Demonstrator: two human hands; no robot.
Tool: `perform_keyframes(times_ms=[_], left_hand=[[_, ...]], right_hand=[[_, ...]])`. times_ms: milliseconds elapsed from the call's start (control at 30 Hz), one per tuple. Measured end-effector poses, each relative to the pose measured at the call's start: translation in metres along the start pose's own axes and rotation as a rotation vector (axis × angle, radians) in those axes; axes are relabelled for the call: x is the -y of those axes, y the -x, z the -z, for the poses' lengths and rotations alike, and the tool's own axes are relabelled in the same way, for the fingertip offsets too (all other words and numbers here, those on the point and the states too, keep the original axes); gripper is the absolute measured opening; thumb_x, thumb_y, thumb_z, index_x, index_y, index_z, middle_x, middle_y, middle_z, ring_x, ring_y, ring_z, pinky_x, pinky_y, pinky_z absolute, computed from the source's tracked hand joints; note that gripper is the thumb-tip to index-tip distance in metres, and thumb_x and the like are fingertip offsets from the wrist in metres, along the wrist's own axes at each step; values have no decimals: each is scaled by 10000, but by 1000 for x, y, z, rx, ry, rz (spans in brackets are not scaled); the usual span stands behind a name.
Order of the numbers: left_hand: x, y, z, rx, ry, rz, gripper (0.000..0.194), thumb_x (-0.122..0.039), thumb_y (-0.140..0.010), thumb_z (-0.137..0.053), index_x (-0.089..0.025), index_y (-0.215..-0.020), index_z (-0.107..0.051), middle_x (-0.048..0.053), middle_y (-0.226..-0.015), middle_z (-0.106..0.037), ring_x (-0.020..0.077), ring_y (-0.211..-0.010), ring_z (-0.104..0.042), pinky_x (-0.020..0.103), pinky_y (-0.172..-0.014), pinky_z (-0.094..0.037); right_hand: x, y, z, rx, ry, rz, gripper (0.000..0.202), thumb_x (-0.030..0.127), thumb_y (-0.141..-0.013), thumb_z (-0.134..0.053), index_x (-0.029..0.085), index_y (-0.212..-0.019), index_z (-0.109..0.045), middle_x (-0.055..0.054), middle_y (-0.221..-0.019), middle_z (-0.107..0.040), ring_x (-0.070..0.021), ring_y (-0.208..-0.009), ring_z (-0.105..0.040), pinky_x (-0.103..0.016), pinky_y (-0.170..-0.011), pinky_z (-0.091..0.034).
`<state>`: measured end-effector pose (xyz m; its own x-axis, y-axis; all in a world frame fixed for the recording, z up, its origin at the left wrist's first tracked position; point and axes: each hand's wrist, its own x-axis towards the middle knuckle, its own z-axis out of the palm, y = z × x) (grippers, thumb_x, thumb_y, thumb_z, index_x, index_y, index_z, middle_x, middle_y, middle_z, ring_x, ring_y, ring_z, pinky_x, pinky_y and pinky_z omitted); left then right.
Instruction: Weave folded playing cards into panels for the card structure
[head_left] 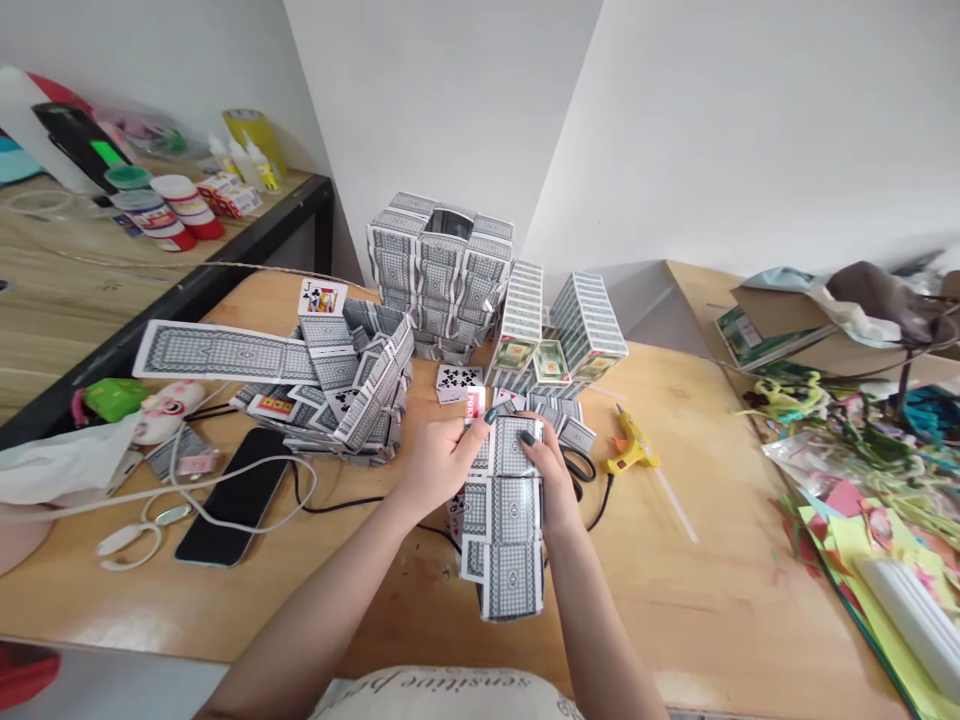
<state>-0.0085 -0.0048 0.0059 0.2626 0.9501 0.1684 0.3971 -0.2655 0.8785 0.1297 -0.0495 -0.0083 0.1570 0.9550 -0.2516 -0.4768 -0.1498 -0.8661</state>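
Note:
Both hands hold a long piece made of joined playing cards, grey patterned backs facing up, near the table's front middle. My left hand grips its upper left edge, thumb on top. My right hand wraps round the upper right edge, thumb pressed on the card backs. The fingers beneath are partly hidden. Behind stands a large block of folded cards with an opening at its top. Left of the hands lies a heap of joined cards. Loose cards lie just beyond my left hand.
A yellow glue gun and black scissors lie to the right. Stacked card boxes stand behind. A phone and white cables are at left, coloured paper scraps at far right.

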Motion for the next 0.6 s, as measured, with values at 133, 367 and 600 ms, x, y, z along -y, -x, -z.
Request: perform_keyframes(times_ms=[133, 367, 600], left_hand=[[1, 1, 2, 3, -23, 2, 454, -388, -838, -383, -165, -472, -234, -44, -423, -254, 59, -408, -250, 237, -421, -163], [-3, 2, 2, -3, -30, 0, 452, -380, -840, -390, -168, -476, -226, -47, -422, -246, 60, -404, -243, 240, -426, -162], [-4, 3, -3, -78, -3, 21, 457, -382, -840, -384, -170, -473, -214, -47, -422, -243, 59, -408, -238, 241, -424, -156]], right_hand=[[-3, 0, 2, 11, -22, -12, 262, 294, -726, -586, 288, -982, -530, 27, -858, -604, -164, -744, -562, -272, -663, -457], [-2, 2, 3, 4, -5, -6, 271, 298, -721, -592, 273, -984, -532, 18, -866, -602, -164, -742, -554, -269, -647, -446], [4, 2, 1, 19, 31, -3, 323, 299, -691, -612, 268, -990, -493, 30, -793, -598, -140, -637, -540, -246, -566, -419]])
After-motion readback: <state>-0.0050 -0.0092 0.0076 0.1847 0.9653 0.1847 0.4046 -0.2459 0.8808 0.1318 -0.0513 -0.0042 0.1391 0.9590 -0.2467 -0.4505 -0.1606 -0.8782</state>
